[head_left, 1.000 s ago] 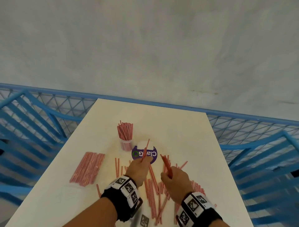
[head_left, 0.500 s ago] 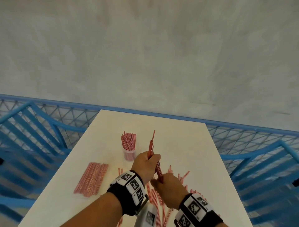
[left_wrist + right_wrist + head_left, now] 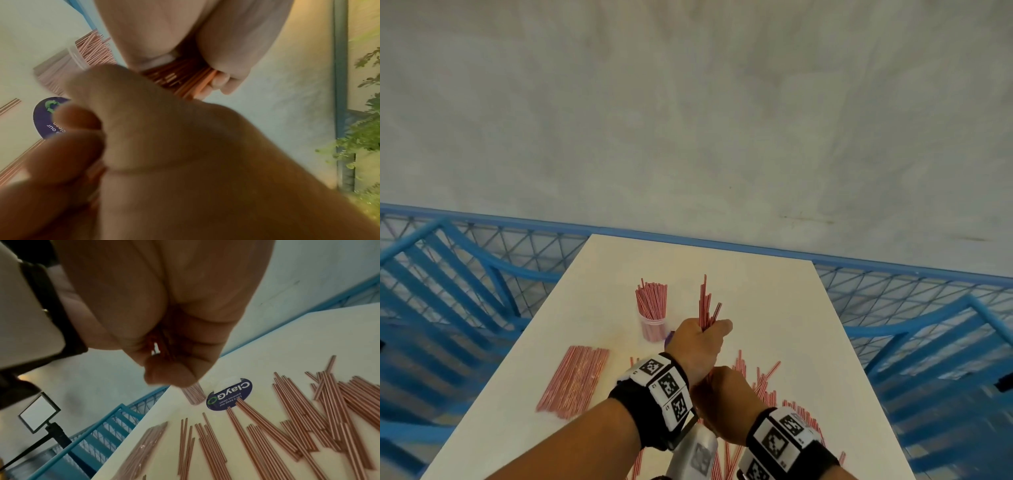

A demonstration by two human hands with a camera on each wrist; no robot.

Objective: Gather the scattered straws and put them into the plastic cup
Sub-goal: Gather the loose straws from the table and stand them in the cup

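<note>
A clear plastic cup [image 3: 653, 329] packed with red-striped straws stands at mid-table, also seen as the cup [image 3: 76, 58] in the left wrist view. Just right of it my left hand [image 3: 705, 339] grips a bundle of straws [image 3: 705, 301] upright; its thumb and fingers wrap the bundle [image 3: 180, 74]. My right hand [image 3: 726, 397] sits below the left wrist, fingers curled round the bundle's lower ends. Loose straws [image 3: 767, 383] lie scattered on the table to the right, shown closer as loose straws [image 3: 287, 426].
A flat wrapped pack of straws [image 3: 573, 380] lies at the table's left. A round dark blue sticker [image 3: 229, 394] is on the white table [image 3: 756, 291] near the cup. Blue mesh railing and slatted benches [image 3: 448, 274] flank both sides.
The right hand brought its straws to the left hand, which now holds a thicker upright bundle. The right hand has dropped under the left wrist, at the bundle's lower end.
</note>
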